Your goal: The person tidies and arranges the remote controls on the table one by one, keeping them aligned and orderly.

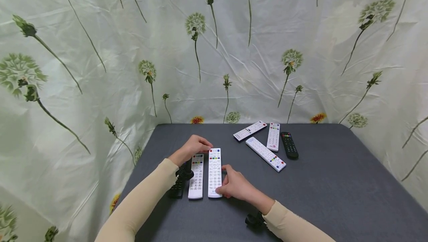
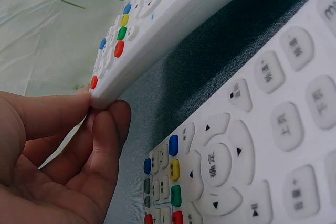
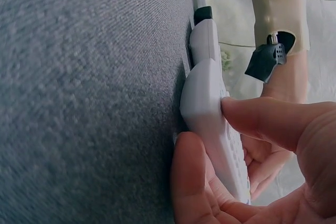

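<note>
A white remote control [image 1: 215,175] with coloured buttons points away from me on the dark table. At its far end, the thumb and fingers of my left hand [image 1: 194,148] pinch the corner, and the left wrist view shows that end raised off the surface. My right hand [image 1: 235,184] grips the near end, thumb on the top face and fingers along the right side. Just left lies a second white remote [image 1: 195,179], parallel to the first. Beyond it is a black remote [image 1: 177,185], partly hidden by my left wrist.
Toward the back right lie a slanted white remote [image 1: 250,130], an upright-facing white one [image 1: 273,137], a diagonal white one [image 1: 265,154] and a black one [image 1: 289,145]. A flower-patterned curtain [image 1: 214,60] hangs behind the grey table [image 1: 321,190].
</note>
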Demonstrator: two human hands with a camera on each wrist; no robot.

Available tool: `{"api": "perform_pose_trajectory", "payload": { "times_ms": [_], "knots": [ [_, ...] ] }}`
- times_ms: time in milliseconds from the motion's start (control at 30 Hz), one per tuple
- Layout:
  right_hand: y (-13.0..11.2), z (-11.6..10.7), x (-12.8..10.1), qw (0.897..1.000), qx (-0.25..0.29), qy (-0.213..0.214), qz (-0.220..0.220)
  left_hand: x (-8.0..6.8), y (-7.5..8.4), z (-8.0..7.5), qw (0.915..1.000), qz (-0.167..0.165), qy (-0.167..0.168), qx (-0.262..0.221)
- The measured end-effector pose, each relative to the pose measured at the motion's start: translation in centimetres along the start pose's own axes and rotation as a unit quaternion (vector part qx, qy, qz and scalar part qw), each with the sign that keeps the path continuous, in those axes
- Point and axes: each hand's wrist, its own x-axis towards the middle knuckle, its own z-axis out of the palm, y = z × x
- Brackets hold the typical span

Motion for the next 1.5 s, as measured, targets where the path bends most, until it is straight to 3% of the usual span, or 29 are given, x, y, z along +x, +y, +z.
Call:
{"api": "perform_pose_trajectory", "payload": {
  "times_ms": [700,1167,1500],
  "knots": [
    [-0.1,0.2,0.0,1.000,-0.021,-0.002,-0.010,1.0,-1.0,-0.1,0.9997,-0.006,-0.003,0.025],
    [-0.2,0.0,-0.1,0.999,-0.035,-0.002,-0.008,1.0,-1.1,0.0,0.9968,0.014,-0.040,0.068],
    [-0.1,-0.2,-0.2,0.999,-0.040,-0.012,-0.012,0.8,-1.2,0.1,0.9964,0.014,-0.030,0.078]
  ]
}}
